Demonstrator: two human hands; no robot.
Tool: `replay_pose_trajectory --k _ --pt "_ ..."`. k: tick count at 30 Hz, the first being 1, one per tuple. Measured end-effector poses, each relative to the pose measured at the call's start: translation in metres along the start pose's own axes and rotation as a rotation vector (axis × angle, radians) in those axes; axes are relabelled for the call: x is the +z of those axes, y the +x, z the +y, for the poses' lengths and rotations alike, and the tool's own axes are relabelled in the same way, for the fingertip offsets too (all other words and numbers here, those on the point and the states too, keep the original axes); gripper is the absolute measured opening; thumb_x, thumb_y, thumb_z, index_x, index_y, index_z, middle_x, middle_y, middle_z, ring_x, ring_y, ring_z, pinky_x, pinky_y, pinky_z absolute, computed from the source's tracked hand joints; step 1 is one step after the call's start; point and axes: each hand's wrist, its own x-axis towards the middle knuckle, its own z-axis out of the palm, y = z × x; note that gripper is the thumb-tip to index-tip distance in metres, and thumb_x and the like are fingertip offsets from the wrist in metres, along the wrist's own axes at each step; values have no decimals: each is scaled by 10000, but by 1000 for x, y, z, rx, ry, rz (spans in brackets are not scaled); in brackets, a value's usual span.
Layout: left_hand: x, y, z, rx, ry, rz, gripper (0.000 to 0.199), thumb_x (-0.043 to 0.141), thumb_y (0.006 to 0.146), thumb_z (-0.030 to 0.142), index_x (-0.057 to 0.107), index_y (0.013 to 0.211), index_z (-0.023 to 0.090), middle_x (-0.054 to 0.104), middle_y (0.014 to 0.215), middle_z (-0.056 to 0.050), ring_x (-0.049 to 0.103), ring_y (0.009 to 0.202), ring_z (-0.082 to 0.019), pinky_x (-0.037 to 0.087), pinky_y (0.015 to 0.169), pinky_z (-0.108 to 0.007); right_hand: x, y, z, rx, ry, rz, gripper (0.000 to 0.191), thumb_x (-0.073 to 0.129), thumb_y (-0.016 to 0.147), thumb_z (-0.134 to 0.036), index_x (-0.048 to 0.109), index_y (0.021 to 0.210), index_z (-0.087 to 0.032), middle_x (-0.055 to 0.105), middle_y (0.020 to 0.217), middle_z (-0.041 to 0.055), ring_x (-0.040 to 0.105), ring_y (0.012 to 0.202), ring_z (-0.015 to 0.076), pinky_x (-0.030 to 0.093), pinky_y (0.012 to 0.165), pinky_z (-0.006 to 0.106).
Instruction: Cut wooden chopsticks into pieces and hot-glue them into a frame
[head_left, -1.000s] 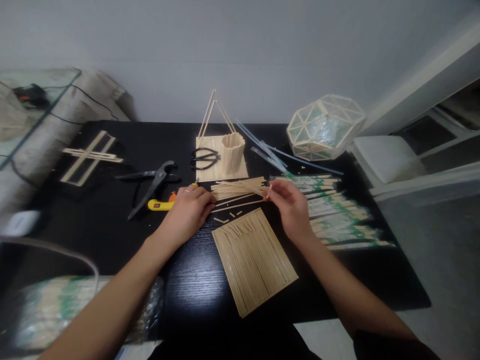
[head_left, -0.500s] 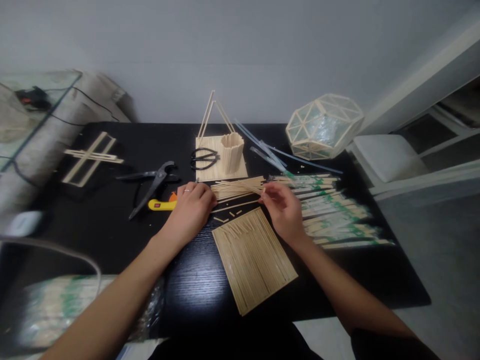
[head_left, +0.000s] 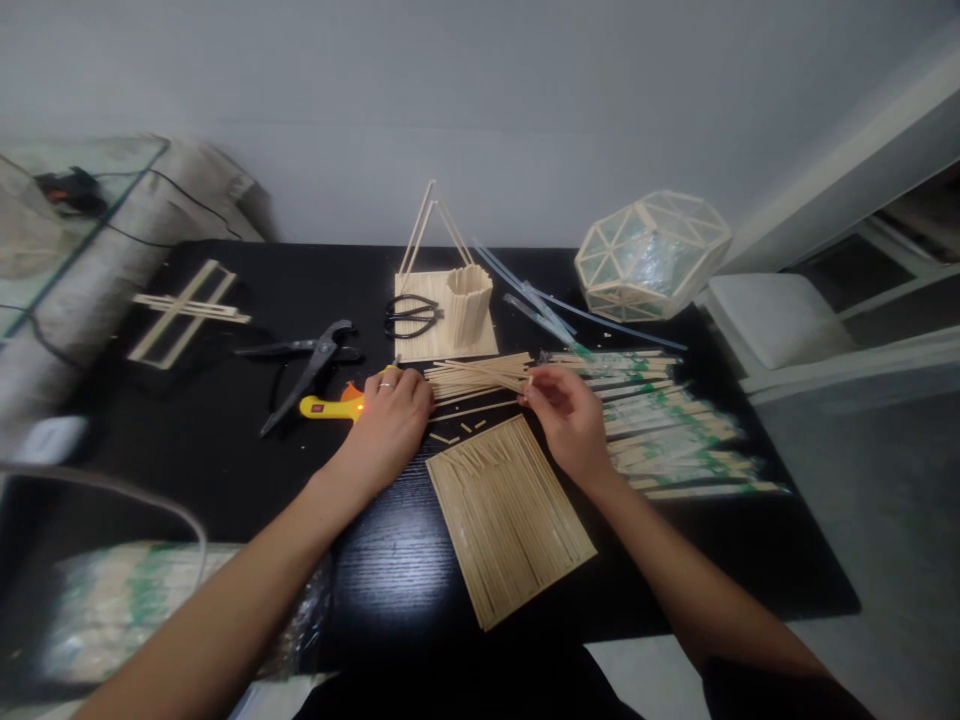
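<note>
My left hand [head_left: 394,415], a ring on one finger, curls over the left end of a thin wooden stick [head_left: 476,411]. That stick runs across to my right hand [head_left: 564,415], whose thumb and fingers pinch its other end. Beside and partly behind the left hand lies a yellow glue gun [head_left: 330,408] with a lit red spot. A pile of loose sticks [head_left: 476,375] sits just beyond both hands. Short cut pieces [head_left: 444,438] lie between the hands. Nearer to me is a square panel of sticks [head_left: 510,520], turned at an angle.
Behind the pile, a stick-built stand [head_left: 412,345] carries a cup and black-handled scissors [head_left: 412,317]. Pliers [head_left: 311,370] and a crossed stick frame [head_left: 187,312] lie left. Wrapped chopsticks [head_left: 675,425], clear glue sticks [head_left: 544,310] and a faceted lantern [head_left: 652,255] are right.
The view has shifted slightly. My left hand has moved a little off the glue gun's body, so more yellow and a red glow show. The right hand keeps its pinch.
</note>
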Motion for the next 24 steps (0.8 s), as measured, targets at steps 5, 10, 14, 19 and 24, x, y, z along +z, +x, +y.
replay_pose_trajectory --k 5,10,14,19,24 --pt "-8 -1 -8 -56 -130 97 204 453 1043 164 651 993 167 700 997 -156 574 959 -339 416 869 -485 -1 1 0 2 22 -3 264 827 866 -420 702 1017 -243 711 912 6 732 790 172 658 791 353" --pt "-14 -3 -11 -118 -337 240 136 487 1043 199 615 997 198 700 932 -82 605 901 -265 436 842 -414 -3 3 2 21 32 -7 286 831 853 -431 695 1026 -247 709 920 6 726 801 177 653 816 370" --pt "-21 -8 -9 -208 -521 454 56 574 1002 225 614 1039 212 694 921 -32 635 848 -201 476 798 -347 -3 5 3 31 38 -6 278 824 847 -420 691 1020 -247 712 905 5 726 778 176 649 806 370" --pt "-20 -10 -13 -321 -730 644 94 590 954 189 609 1039 224 625 854 13 602 768 -151 484 751 -301 -2 6 2 32 44 -5 271 829 838 -414 695 1008 -251 707 890 0 722 769 175 651 797 370" --pt "-16 -8 -15 -367 -912 592 101 591 950 193 606 1043 230 550 713 45 491 595 -119 399 598 -270 -2 5 0 40 57 -24 314 850 821 -451 704 1019 -255 729 898 6 724 776 182 664 793 376"
